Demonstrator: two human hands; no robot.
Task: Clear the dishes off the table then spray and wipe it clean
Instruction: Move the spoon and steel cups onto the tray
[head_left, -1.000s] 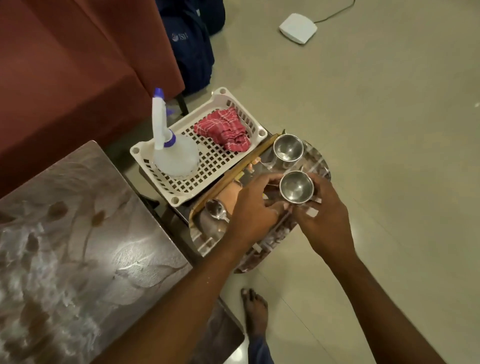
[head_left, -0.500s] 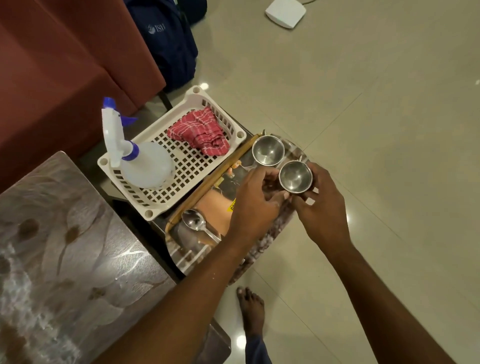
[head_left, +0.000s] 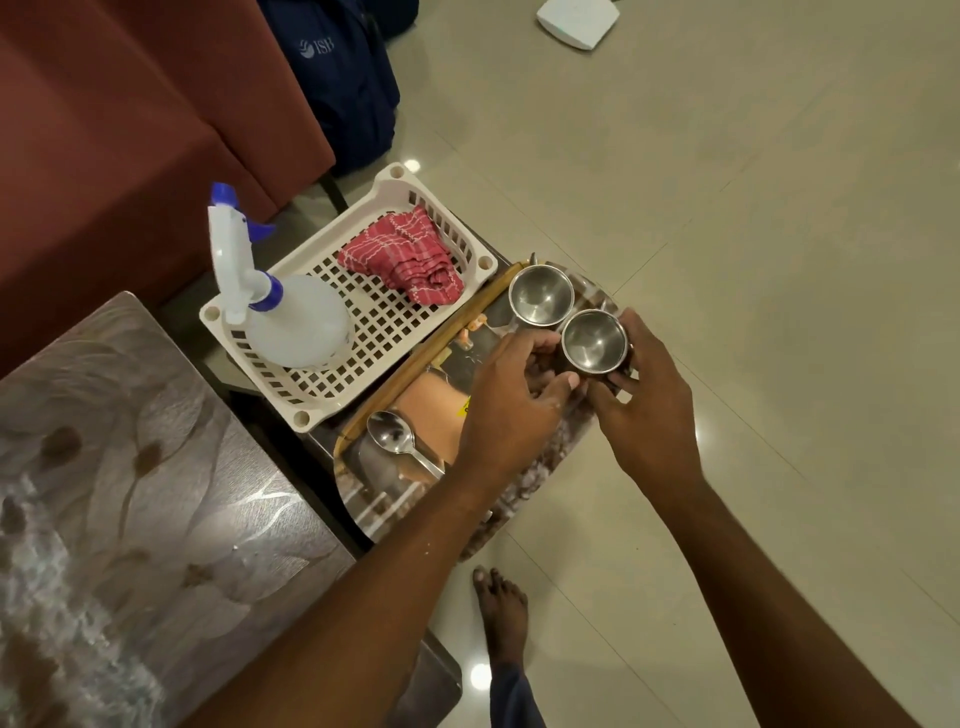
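Observation:
Two steel cups stand on a patterned tray (head_left: 379, 506) beside the table. My left hand (head_left: 511, 410) and my right hand (head_left: 644, 410) both wrap around the nearer steel cup (head_left: 594, 340). The other steel cup (head_left: 540, 295) stands just beyond it, touching or nearly so. A steel spoon (head_left: 397, 439) lies at the tray's near end. A white basket (head_left: 395, 182) holds a spray bottle (head_left: 291, 317) with a blue nozzle and a red checked cloth (head_left: 408, 260). The glossy patterned table (head_left: 135, 493) fills the lower left.
A red sofa (head_left: 114, 124) stands at the upper left, with a dark blue backpack (head_left: 343, 78) on the floor beside it. A white device (head_left: 576, 21) lies on the beige tiled floor at the top. My bare foot (head_left: 501, 608) stands below the tray.
Both hands stay around the nearer cup on the tray, with the fingers shifting slightly. The view has drifted, so everything sits a little lower and to the left.

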